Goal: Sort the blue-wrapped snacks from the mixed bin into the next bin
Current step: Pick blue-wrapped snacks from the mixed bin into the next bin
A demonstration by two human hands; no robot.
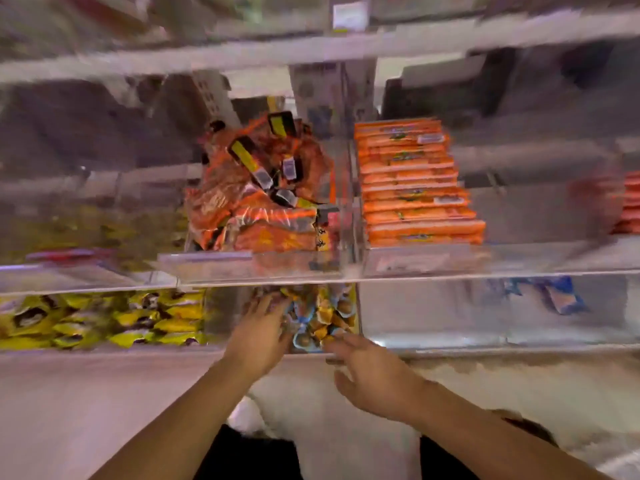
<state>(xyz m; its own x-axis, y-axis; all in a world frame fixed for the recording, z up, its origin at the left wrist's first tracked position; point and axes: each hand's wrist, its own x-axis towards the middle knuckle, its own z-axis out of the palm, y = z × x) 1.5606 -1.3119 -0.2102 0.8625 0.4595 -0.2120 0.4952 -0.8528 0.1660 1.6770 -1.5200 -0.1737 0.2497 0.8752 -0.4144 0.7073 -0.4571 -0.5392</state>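
Note:
The mixed bin (356, 317) on the lower shelf holds a heap of blue-wrapped snacks (304, 337) and orange-yellow ones (329, 317). My left hand (258, 332) reaches into its left side, fingers spread over the wrappers; blur hides whether it grips any. At the bin's front edge my right hand (367, 372) hovers with fingers straight and holds nothing. The clear bin to the right (433, 327) contains a few blue-wrapped snacks (561, 296) at its far right.
A bin of yellow packets (104, 320) stands left of the mixed bin. On the shelf above are a heap of orange bags (256, 188) and a neat stack of orange packs (415, 188). The clear shelf lip (311, 277) overhangs the lower bins. The view is motion-blurred.

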